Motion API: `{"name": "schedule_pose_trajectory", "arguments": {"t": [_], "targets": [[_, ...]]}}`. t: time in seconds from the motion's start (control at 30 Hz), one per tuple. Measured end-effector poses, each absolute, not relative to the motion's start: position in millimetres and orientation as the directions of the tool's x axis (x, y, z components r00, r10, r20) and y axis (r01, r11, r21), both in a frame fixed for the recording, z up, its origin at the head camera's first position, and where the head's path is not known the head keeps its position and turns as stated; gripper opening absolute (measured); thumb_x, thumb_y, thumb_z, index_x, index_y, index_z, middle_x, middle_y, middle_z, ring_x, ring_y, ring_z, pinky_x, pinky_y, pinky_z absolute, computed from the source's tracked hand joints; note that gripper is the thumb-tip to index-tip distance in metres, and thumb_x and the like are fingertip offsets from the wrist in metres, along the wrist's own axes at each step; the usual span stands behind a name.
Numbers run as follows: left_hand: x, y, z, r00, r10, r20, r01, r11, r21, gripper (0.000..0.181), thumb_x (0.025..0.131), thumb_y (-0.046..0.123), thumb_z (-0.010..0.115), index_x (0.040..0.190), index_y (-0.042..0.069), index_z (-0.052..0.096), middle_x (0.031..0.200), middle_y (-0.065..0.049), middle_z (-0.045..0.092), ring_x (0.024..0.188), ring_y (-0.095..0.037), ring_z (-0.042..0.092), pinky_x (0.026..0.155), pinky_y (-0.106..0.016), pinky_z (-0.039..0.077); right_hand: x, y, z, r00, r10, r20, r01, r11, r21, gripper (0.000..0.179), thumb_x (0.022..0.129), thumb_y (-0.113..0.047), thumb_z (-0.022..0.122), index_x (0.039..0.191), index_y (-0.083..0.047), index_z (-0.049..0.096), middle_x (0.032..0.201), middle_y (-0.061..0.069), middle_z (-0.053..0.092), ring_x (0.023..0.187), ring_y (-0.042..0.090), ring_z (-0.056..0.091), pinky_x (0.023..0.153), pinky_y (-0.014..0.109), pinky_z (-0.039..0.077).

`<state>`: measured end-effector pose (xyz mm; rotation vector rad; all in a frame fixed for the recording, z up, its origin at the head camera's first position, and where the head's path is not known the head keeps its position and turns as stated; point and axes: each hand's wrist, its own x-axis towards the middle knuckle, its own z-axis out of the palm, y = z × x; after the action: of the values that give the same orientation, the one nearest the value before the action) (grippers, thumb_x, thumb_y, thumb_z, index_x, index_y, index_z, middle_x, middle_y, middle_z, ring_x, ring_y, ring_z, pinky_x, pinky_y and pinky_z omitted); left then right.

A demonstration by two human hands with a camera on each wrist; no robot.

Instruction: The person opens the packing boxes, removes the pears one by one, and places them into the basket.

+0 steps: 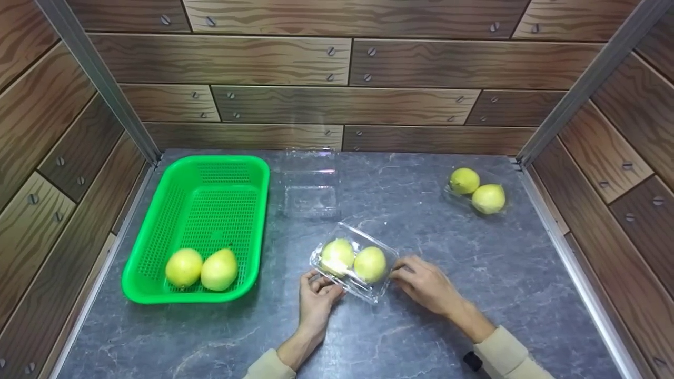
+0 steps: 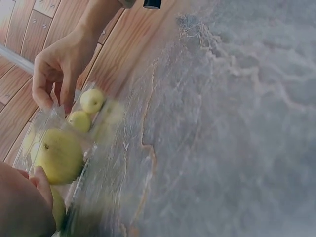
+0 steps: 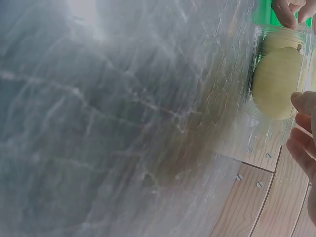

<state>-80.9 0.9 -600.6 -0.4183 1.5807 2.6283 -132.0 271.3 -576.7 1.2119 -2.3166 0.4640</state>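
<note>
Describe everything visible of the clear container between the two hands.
The clear container looks like shiny plastic, rectangular with ridged edges. Two yellowish fruits lie side by side inside. It is turned askew over the grey table. The left hand holds its near left corner; the right hand pinches its right end. Whether it is fully closed is unclear.

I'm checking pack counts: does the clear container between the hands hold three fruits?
No, two fruits sit side by side in the clear container.
</note>
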Motion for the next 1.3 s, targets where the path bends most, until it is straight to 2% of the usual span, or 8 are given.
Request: {"name": "schedule_pose_trajectory", "arguments": {"t": [0.43, 0.73, 0.83, 0.9, 1.0, 1.07, 1.13, 1.3], "targets": [[-85.0, 5.2, -599.8, -0.959, -0.105, -0.262, -0.185, -0.469, 0.864, 0.077, 0.084, -0.017, 0.073, 0.145, -0.002, 0.028, 0.113, -0.012, 0.062, 0.087, -0.010, 0.066, 0.078, -0.024, 0.064, -126.9, 263.6, -578.4, -0.495, -0.653, 0.573, -0.831, 0.549, -0.093, 0.030, 0.072, -0.005, 0.091, 0.098, -0.014, 0.077, 0.102, 0.001, 0.073, 0.096, 0.017, 0.069, 0.085, 0.030, 0.062], [-90.0, 6.2, -598.3, -0.955, -0.115, -0.272, -0.195, -0.444, 0.875, 0.077, 0.082, -0.016, 0.074, 0.144, -0.001, 0.031, 0.111, -0.011, 0.063, 0.083, -0.011, 0.065, 0.073, -0.023, 0.062, -123.5, 257.7, -577.0, -0.506, -0.659, 0.556, -0.819, 0.570, -0.070, 0.026, 0.077, -0.010, 0.089, 0.100, -0.016, 0.077, 0.102, -0.001, 0.072, 0.095, 0.014, 0.067, 0.084, 0.027, 0.061], [-91.2, 6.0, -598.7, -0.955, -0.114, -0.273, -0.199, -0.436, 0.878, 0.076, 0.081, -0.015, 0.073, 0.143, 0.000, 0.031, 0.109, -0.010, 0.063, 0.080, -0.010, 0.064, 0.069, -0.022, 0.060, -125.6, 257.5, -577.2, -0.460, -0.675, 0.577, -0.831, 0.556, -0.013, 0.025, 0.078, -0.012, 0.088, 0.100, -0.017, 0.078, 0.101, -0.001, 0.073, 0.093, 0.015, 0.067, 0.082, 0.028, 0.060], [-91.6, 6.3, -599.1, -0.954, -0.110, -0.278, -0.205, -0.434, 0.877, 0.075, 0.080, -0.014, 0.072, 0.141, 0.001, 0.032, 0.106, -0.009, 0.063, 0.077, -0.010, 0.063, 0.068, -0.023, 0.059, -128.6, 257.8, -578.0, -0.389, -0.696, 0.603, -0.845, 0.530, 0.067, 0.020, 0.081, -0.015, 0.084, 0.100, -0.016, 0.078, 0.100, 0.000, 0.073, 0.091, 0.016, 0.067, 0.080, 0.029, 0.060], [-91.5, 6.6, -599.5, -0.955, -0.105, -0.279, -0.208, -0.436, 0.875, 0.073, 0.080, -0.013, 0.072, 0.139, 0.002, 0.033, 0.102, -0.006, 0.063, 0.075, -0.009, 0.061, 0.065, -0.023, 0.058, -133.0, 259.6, -579.7, -0.264, -0.739, 0.619, -0.849, 0.483, 0.214, 0.009, 0.095, -0.016, 0.070, 0.099, -0.013, 0.078, 0.098, 0.003, 0.073, 0.089, 0.018, 0.069, 0.079, 0.031, 0.062], [-91.9, 6.6, -599.6, -0.954, -0.100, -0.281, -0.210, -0.443, 0.871, 0.072, 0.079, -0.014, 0.071, 0.138, 0.003, 0.033, 0.099, -0.005, 0.062, 0.073, -0.009, 0.060, 0.064, -0.023, 0.057, -135.4, 261.6, -581.0, -0.195, -0.774, 0.602, -0.835, 0.453, 0.312, 0.021, 0.104, -0.015, 0.057, 0.101, -0.012, 0.078, 0.098, 0.004, 0.074, 0.090, 0.020, 0.071, 0.079, 0.031, 0.065], [-91.7, 6.3, -599.5, -0.957, -0.096, -0.274, -0.204, -0.447, 0.871, 0.071, 0.079, -0.013, 0.071, 0.138, 0.003, 0.033, 0.097, -0.003, 0.061, 0.072, -0.009, 0.059, 0.064, -0.023, 0.057, -136.2, 262.7, -581.4, -0.157, -0.806, 0.570, -0.818, 0.430, 0.382, 0.032, 0.110, -0.013, 0.047, 0.102, -0.012, 0.078, 0.098, 0.005, 0.074, 0.090, 0.021, 0.072, 0.080, 0.031, 0.066], [-91.9, 5.9, -599.8, -0.964, -0.082, -0.254, -0.191, -0.451, 0.872, 0.071, 0.078, -0.014, 0.069, 0.135, 0.004, 0.032, 0.094, -0.002, 0.060, 0.071, -0.008, 0.058, 0.062, -0.023, 0.056, -138.5, 259.3, -581.7, -0.080, -0.850, 0.520, -0.794, 0.370, 0.483, 0.031, 0.109, -0.012, 0.047, 0.103, -0.011, 0.077, 0.096, 0.004, 0.075, 0.087, 0.019, 0.071, 0.078, 0.029, 0.065]]}}
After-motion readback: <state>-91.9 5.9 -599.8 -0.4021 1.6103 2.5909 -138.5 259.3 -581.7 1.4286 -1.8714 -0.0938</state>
